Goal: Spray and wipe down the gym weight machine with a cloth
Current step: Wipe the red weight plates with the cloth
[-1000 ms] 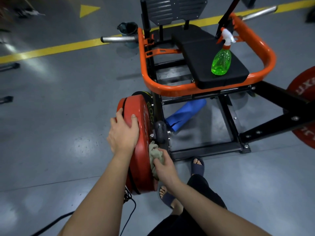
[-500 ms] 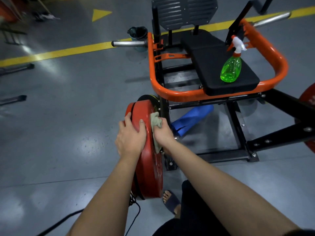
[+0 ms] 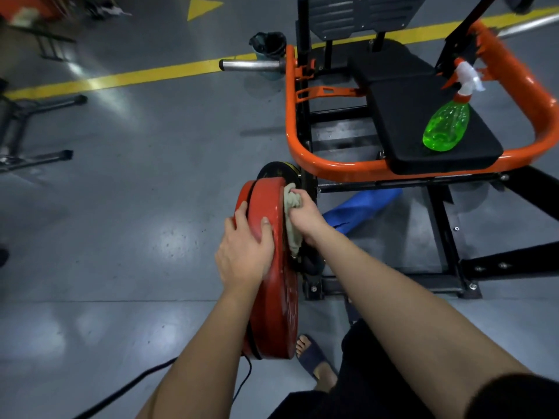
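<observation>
A red weight plate [image 3: 272, 300] stands on edge on the machine's loading peg, low in the middle of the view. My left hand [image 3: 245, 252] rests over its rim, fingers draped across the top. My right hand [image 3: 305, 216] grips a beige cloth [image 3: 291, 204] and presses it against the plate's inner face near the upper edge. The machine has an orange tube frame [image 3: 341, 169] and a black seat pad [image 3: 423, 125]. A green spray bottle [image 3: 447, 125] with a white and orange trigger stands on that seat.
A blue rolled mat [image 3: 360, 208] lies under the frame. A steel peg [image 3: 251, 65] sticks out left, with a dark bin [image 3: 268, 43] behind it. A black cable [image 3: 127, 388] runs across the grey floor. My sandalled foot [image 3: 314, 355] is beside the plate.
My right hand has carried the cloth up the plate's inner face, from low near the hub to its upper edge. My left hand has stayed on the rim.
</observation>
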The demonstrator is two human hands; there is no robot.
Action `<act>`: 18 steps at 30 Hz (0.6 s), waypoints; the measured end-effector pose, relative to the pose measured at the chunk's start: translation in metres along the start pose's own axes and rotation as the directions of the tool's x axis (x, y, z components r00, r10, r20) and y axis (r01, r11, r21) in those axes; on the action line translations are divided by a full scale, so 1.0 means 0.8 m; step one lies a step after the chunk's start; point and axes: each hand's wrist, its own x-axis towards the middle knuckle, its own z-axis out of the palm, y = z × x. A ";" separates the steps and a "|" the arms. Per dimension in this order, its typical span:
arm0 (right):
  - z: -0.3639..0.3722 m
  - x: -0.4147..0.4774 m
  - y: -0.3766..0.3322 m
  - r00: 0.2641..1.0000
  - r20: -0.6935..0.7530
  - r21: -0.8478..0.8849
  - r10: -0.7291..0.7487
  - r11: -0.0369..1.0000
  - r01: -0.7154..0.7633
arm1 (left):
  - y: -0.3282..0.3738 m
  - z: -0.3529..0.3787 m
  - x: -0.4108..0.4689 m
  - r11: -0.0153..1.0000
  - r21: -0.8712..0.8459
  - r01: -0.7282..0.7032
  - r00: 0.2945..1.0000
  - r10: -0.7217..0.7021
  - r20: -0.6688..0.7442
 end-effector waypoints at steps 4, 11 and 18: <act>0.008 0.046 0.010 0.994 0.010 0.096 0.111 0.989 -0.112 | -0.002 0.003 0.003 1.000 -0.007 0.000 1.000 0.000 0.000; 0.012 -0.041 0.011 0.979 -0.167 0.121 -0.114 0.983 0.135 | -0.002 0.002 -0.002 1.000 -0.020 0.007 1.000 -0.007 -0.008; 0.027 -0.154 0.129 0.975 -0.106 -0.025 -0.194 0.981 0.193 | -0.004 0.000 -0.008 0.999 -0.036 0.003 1.000 -0.003 -0.005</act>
